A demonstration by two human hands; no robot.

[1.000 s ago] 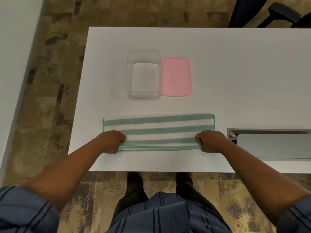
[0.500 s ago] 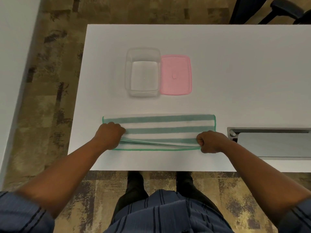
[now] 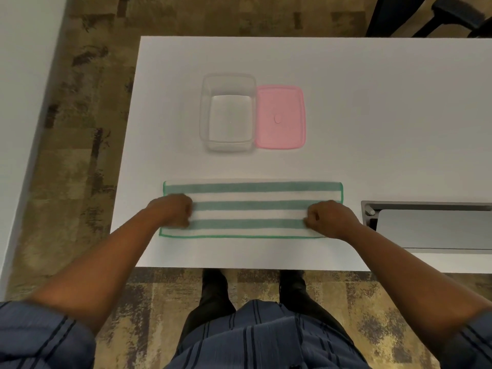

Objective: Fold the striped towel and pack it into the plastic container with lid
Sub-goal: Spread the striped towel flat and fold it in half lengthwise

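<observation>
Two hands work the striped towel point(image 3: 253, 209), which lies as a long band across the near part of the white table point(image 3: 372, 102), at 6 o'clock from the container. Your left hand point(image 3: 171, 210) and right hand point(image 3: 328, 218) are each curled shut on the cloth near its short ends, the fingers pinching what appears to be a fold of towel. A second ago both fists sat lower, at the near edge, with a lifted layer of cloth gaping between them; now they sit farther up the band, toward 12 o'clock, and the towel reads flat between them, green hem showing along the near edge. Judged from this, a lengthwise fold is being carried over or has just been laid down, leaving the towel narrower but too long for the box; a crosswise fold is likely needed next. The clear plastic container point(image 3: 227, 111) stands open and empty well beyond the towel, at 12 o'clock from its middle, and the pink lid point(image 3: 279, 117) lies flat on the table touching its 3 o'clock side. Neither has moved. Your knuckles hide the fingertips, so how many layers are pinched cannot be told, and the towel's short ends are partly covered by the hands. At 3 o'clock a grey tray or device point(image 3: 431, 227) is cut off by the frame edge and cannot be identified; at 1 o'clock a dark chair point(image 3: 436, 14) is likewise cropped.
</observation>
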